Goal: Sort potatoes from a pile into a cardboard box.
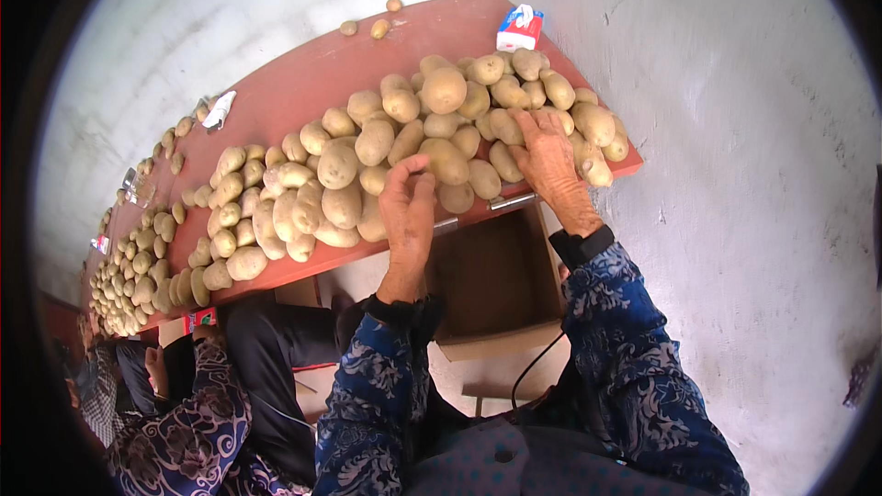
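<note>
A long heap of brown potatoes [338, 165] lies along a red tabletop [418, 32]. At the heap's front edge, my left hand [408, 211] is half curled, its thumb and forefinger apart beside a large potato [445, 162]. I see nothing held in it; the far fingers are partly hidden. My right hand [549, 163] reaches over the right end of the heap. Its fingers are stretched out and rest on the potatoes, close to an oval potato [505, 126]. The fingertips are partly out of sight among them.
Below the table edge stands an open cardboard box [496, 276]. A tissue pack [520, 29] sits at the far corner by the wall. Small potatoes [379, 28] lie at the back. Another person in a patterned sleeve [188, 422] sits at left, near a further potato heap [129, 271].
</note>
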Demonstrator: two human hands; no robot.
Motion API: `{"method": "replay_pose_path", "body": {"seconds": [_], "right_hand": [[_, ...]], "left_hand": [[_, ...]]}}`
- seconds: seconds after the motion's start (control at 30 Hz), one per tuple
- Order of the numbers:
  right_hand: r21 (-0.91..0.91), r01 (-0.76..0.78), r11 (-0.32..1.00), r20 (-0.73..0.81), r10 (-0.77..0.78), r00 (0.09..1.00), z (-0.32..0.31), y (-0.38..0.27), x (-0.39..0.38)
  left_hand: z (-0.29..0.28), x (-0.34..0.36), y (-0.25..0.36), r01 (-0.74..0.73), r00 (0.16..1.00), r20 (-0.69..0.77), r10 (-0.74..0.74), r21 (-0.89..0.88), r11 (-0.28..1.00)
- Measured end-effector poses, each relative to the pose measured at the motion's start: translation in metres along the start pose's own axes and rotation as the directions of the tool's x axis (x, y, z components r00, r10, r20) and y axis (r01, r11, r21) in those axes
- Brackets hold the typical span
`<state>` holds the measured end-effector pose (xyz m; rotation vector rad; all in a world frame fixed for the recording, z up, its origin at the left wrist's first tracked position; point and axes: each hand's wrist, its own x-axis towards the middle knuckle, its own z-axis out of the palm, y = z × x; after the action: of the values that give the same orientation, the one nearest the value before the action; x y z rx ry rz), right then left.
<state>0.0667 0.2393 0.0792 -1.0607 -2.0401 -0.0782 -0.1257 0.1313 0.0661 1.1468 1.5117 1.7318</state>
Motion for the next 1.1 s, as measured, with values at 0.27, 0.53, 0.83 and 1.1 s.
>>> {"method": "replay_pose_path", "body": {"seconds": [0.27, 0.53, 0.83, 1.1], "right_hand": [[0.485, -0.345, 0.804, 0.398, 0.149, 0.905, -0.044, -0.013, 0.000], [0.366, -0.373, 0.853, 0.831, -0.120, 0.543, -0.059, -0.022, -0.013], [0.228, -0.250, 0.941, 0.933, -0.138, 0.333, -0.047, -0.022, -0.022], [0.243, -0.340, 0.908, 0.931, -0.120, 0.344, -0.043, -0.022, -0.016]], "left_hand": [[0.006, 0.001, 0.000, -0.031, 0.999, 0.025, 0.033, -0.048, 0.998], [0.010, 0.001, 0.001, 0.064, 0.998, 0.025, -0.064, -0.013, 0.998], [0.011, 0.001, -0.005, -0.029, 0.998, 0.046, 0.030, -0.014, 0.999], [0.010, 0.001, -0.004, -0.017, 0.999, 0.045, 0.018, -0.024, 1.000]]}}
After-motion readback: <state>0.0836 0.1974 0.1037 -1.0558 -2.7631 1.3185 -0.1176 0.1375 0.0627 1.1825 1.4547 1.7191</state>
